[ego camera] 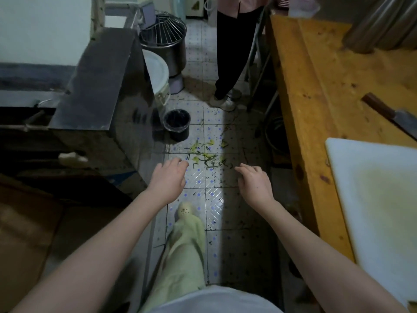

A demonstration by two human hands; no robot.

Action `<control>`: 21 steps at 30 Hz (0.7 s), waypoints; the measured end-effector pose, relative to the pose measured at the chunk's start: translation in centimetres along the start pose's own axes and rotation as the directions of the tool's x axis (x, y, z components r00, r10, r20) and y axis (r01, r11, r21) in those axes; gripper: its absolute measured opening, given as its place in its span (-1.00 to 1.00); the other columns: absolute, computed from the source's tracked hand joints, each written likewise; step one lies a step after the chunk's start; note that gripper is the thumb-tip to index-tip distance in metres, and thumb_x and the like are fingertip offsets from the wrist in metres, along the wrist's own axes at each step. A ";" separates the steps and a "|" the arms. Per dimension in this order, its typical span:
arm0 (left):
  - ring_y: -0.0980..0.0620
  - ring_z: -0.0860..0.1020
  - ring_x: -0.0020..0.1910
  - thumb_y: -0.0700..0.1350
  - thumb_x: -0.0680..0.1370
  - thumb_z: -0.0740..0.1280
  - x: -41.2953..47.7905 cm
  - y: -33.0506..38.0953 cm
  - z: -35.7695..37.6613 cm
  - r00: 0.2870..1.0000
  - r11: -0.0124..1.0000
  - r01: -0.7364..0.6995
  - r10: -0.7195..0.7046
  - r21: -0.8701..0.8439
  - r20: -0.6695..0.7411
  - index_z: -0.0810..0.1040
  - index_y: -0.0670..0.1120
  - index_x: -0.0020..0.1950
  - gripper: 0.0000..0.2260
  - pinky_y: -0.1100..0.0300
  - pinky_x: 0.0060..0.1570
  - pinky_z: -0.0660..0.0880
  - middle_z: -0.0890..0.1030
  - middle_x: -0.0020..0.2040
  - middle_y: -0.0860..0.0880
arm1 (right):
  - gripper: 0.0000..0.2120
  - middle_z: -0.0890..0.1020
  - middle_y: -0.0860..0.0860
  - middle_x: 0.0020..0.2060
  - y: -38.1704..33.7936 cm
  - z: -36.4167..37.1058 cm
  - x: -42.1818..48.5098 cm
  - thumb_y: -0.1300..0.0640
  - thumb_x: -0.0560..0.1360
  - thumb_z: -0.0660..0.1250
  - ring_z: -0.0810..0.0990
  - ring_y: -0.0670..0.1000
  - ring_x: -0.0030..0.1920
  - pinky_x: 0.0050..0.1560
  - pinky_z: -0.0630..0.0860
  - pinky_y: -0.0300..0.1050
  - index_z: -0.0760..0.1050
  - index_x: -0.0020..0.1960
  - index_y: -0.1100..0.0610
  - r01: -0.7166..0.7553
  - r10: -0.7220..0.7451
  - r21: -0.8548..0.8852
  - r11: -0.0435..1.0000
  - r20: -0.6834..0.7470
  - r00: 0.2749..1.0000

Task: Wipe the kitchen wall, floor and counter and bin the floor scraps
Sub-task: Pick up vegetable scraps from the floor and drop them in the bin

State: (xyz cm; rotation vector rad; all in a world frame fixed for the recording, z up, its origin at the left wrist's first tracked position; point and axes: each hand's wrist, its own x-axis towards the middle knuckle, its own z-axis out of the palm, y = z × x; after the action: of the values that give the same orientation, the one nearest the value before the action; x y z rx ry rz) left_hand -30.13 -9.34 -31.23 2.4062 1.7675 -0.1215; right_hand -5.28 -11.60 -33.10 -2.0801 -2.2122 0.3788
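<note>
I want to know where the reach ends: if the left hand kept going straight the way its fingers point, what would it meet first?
Probably the vegetable scraps on the floor tiles, just ahead of the left hand; depth is uncertain.

My arms are bare from the bottom edge of the frame to the wrists, with no sleeve showing on either. My left hand (168, 179) and right hand (256, 182) wear no gloves, rings or watch, and the fingers (180, 163) are bare too. I wear loose, pale green trousers (185, 251), creased along the leg. My cream clog (186, 210) has small round holes across its toe. A pale grey-white top (216, 300) shows at the bottom edge.
</note>
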 end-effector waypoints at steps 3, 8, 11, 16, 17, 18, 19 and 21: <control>-0.07 0.43 0.20 -0.12 0.54 0.20 5.9 -2.1 0.2 1.000 1.000 -0.007 0.007 -0.021 0.019 0.36 -0.06 0.33 -0.65 0.06 0.05 0.35 0.42 0.25 -0.06 | -0.60 0.44 -0.01 0.36 -0.1 0.3 5.5 0.20 0.51 0.26 0.41 0.11 0.27 0.21 0.38 0.02 0.42 0.33 0.02 -0.040 0.040 0.003 0.999 0.030 0.999; -0.09 0.44 0.17 -0.13 0.53 0.21 15.5 -6.1 -1.0 1.000 1.000 -0.007 0.008 -0.010 0.030 0.38 -0.07 0.31 -0.66 0.04 0.04 0.37 0.44 0.23 -0.08 | -0.62 0.44 -0.01 0.36 -0.5 0.1 15.3 0.19 0.53 0.22 0.40 0.10 0.28 0.25 0.37 0.01 0.41 0.34 0.03 -0.092 0.091 0.008 0.996 0.069 0.993; -0.11 0.45 0.14 -0.15 0.51 0.21 20.4 -7.8 -1.6 0.999 1.000 -0.011 0.012 -0.022 0.049 0.41 -0.09 0.25 -0.70 0.03 0.01 0.36 0.46 0.20 -0.09 | -0.61 0.44 -0.02 0.36 -0.9 0.4 19.8 0.21 0.55 0.19 0.40 0.09 0.27 0.25 0.36 -0.02 0.41 0.36 0.04 -0.124 0.122 0.031 0.992 0.074 0.990; -0.11 0.46 0.12 -0.15 0.53 0.21 25.9 -8.9 -1.9 0.998 0.997 -0.002 0.007 -0.075 0.062 0.40 -0.08 0.29 -0.69 0.03 0.00 0.36 0.46 0.20 -0.08 | -0.60 0.48 -0.02 0.32 -1.0 1.0 25.1 0.25 0.52 0.21 0.43 0.09 0.24 0.23 0.37 -0.02 0.43 0.34 0.05 -0.151 0.145 0.072 0.986 0.076 0.986; -0.11 0.46 0.12 -0.16 0.54 0.20 26.8 -9.2 -1.7 0.998 0.997 0.002 0.003 -0.083 0.061 0.40 -0.07 0.30 -0.67 0.03 0.00 0.35 0.47 0.20 -0.08 | -0.59 0.49 -0.01 0.32 -0.7 1.3 26.2 0.26 0.50 0.22 0.43 0.10 0.24 0.22 0.38 -0.02 0.44 0.33 0.06 -0.153 0.147 0.082 0.985 0.079 0.986; -0.11 0.46 0.12 -0.17 0.54 0.20 27.7 -9.4 -1.5 0.998 0.996 0.011 -0.005 -0.091 0.062 0.39 -0.07 0.32 -0.66 0.03 0.00 0.35 0.46 0.21 -0.08 | -0.59 0.49 -0.01 0.32 -0.4 1.6 27.2 0.26 0.49 0.22 0.43 0.11 0.23 0.21 0.38 -0.01 0.45 0.32 0.06 -0.158 0.150 0.092 0.983 0.083 0.985; -0.12 0.46 0.14 -0.17 0.54 0.19 28.6 -9.6 -1.3 0.997 0.995 0.026 -0.019 -0.098 0.074 0.38 -0.07 0.34 -0.65 0.03 0.01 0.36 0.46 0.23 -0.08 | -0.60 0.50 -0.01 0.31 -0.1 1.9 28.2 0.26 0.48 0.23 0.44 0.11 0.22 0.20 0.38 -0.01 0.46 0.31 0.07 -0.164 0.156 0.100 0.981 0.088 0.984; -0.12 0.45 0.17 -0.18 0.55 0.17 30.2 -10.0 -0.7 0.994 0.993 0.055 -0.045 -0.101 0.104 0.38 -0.07 0.36 -0.64 0.02 0.04 0.37 0.46 0.25 -0.09 | -0.62 0.52 -0.02 0.29 0.7 2.6 30.1 0.24 0.49 0.26 0.45 0.11 0.19 0.18 0.38 -0.02 0.47 0.29 0.06 -0.166 0.155 0.109 0.980 0.101 0.983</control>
State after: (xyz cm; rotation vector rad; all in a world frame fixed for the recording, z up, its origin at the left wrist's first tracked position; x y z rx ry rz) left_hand -30.61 22.09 -36.00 2.2440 1.7447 -0.1519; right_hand -7.44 17.98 -39.02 -2.2262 -2.0192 0.6129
